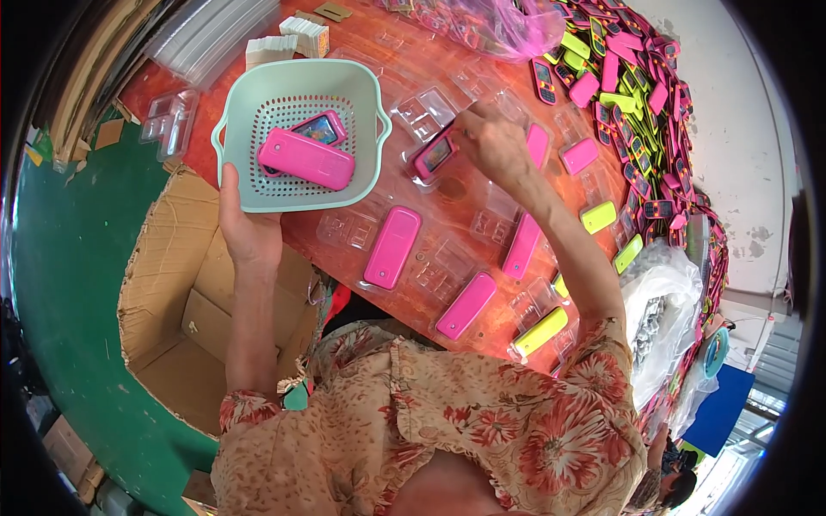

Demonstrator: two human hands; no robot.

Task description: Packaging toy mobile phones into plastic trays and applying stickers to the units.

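Observation:
My left hand (245, 222) grips the near rim of a pale green perforated basket (370, 107) that holds two pink toy phones (305, 157), one face up behind the other. My right hand (495, 142) pinches another pink toy phone (435, 155) just right of the basket, above clear plastic blister trays (426, 112). Several more pink phones (391, 247) lie face down on the red table (456, 202) in front of me.
A heap of pink and yellow-green toy phones (637, 95) covers the table's far right. An open cardboard box (185, 318) stands on the green floor at my left. Stacked clear trays (211, 34) and white cards (305, 36) sit at the back. White plastic bags (662, 301) lie at right.

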